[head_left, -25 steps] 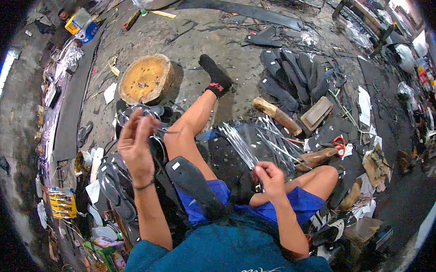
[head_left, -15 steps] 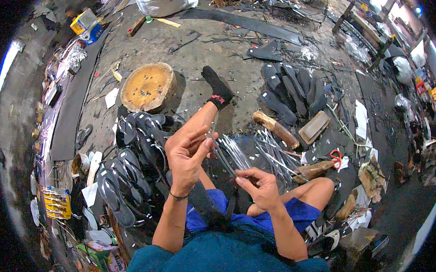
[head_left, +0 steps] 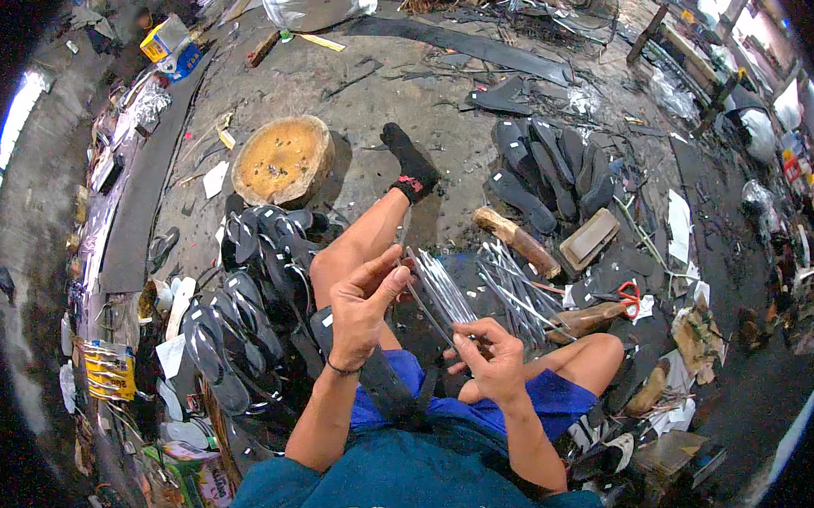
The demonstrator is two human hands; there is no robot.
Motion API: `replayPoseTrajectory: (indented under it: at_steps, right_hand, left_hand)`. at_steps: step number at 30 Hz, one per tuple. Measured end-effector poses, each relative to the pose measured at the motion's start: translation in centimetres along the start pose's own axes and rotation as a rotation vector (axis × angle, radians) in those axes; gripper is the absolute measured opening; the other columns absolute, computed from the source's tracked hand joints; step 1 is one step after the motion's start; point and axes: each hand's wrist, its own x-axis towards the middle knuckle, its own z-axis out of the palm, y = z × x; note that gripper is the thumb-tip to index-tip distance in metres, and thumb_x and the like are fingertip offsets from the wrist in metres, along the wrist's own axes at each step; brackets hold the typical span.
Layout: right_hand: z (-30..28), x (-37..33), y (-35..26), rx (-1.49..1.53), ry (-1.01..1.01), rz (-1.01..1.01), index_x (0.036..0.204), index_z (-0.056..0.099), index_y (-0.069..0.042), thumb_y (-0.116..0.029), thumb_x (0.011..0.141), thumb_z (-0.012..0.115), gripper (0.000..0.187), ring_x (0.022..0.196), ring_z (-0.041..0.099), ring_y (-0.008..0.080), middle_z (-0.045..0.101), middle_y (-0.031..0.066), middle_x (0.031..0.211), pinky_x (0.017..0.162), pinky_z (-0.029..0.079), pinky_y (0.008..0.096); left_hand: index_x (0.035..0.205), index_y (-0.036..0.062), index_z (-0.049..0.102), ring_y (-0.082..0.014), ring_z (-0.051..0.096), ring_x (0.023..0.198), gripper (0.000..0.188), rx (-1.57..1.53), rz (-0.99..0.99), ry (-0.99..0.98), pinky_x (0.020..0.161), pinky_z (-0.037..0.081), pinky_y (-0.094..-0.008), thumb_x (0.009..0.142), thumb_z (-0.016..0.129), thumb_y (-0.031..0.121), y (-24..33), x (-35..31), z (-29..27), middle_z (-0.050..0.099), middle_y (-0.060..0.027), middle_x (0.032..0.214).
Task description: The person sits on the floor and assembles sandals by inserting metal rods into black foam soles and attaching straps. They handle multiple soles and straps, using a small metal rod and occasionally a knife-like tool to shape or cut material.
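Note:
A thin, dark, narrow strap (head_left: 430,312) stretches slantwise between my hands. My left hand (head_left: 365,308) pinches around its far end, fingers and thumb pointing up and away. At its nearer end, my right hand (head_left: 491,356) has thumb and fingertips closed, with the other fingers curled. Just beyond lies a bundle of shiny grey straps (head_left: 448,290), and more loose straps (head_left: 519,291) are spread to its right. Several black flip-flops (head_left: 258,293) with glossy straps are heaped beside my left knee.
A round wooden block (head_left: 284,161) stands ahead on the left. Dark soles (head_left: 549,169) are piled ahead right, near a wooden stick (head_left: 516,242) and a rectangular block (head_left: 590,240). Red-handled scissors (head_left: 629,300) lie right. My socked foot (head_left: 408,163) stretches forward. A white sack (head_left: 314,0) sits far off.
My right hand has shifted slightly up and right, its fingers curling more. My left hand has moved a little right. The strap now shows more distinctly between them.

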Motion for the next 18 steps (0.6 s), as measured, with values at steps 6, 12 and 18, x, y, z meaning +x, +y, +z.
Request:
replayPoseTrajectory:
  at_steps: [6,12,18]
  right_hand:
    - [-1.1,-0.5,-0.6,-0.209,-0.076,-0.073,0.114,0.069,-0.002,-0.006,0.091,0.069,0.023,0.082,0.071,0.0177,0.066,0.0103,0.104,0.068,0.061,0.0309]
    - [1.3,0.8,-1.0,-0.509,0.114,-0.436,0.120,0.066,-0.004,-0.006,0.088,0.070,0.033,0.092,0.069,0.0295,0.066,0.0148,0.105,0.076,0.058,0.0393]
    - [3.4,2.2,0.0,-0.531,0.157,-0.475,0.110,0.069,-0.003,-0.007,0.086,0.073,0.025,0.088,0.069,0.0338,0.069,0.0144,0.098,0.079,0.057,0.0394]
  left_hand:
    - [0.124,-0.0023,0.067,-0.0120,0.070,0.092,0.033,0.039,0.043,-0.009,0.077,0.057,-0.0241,0.092,0.073,0.006,-0.2,-0.5,0.6,0.074,-0.0113,0.109]
    - [0.119,-0.0022,0.071,-0.0118,0.070,0.091,0.027,0.250,0.011,0.020,0.079,0.057,-0.0241,0.092,0.073,0.005,-1.1,-2.8,2.2,0.075,-0.0101,0.106]
    - [0.123,-0.0062,0.067,-0.0214,0.071,0.094,0.032,0.600,0.237,0.011,0.083,0.055,-0.0297,0.093,0.068,0.006,-1.9,-4.9,0.7,0.073,-0.0181,0.107]
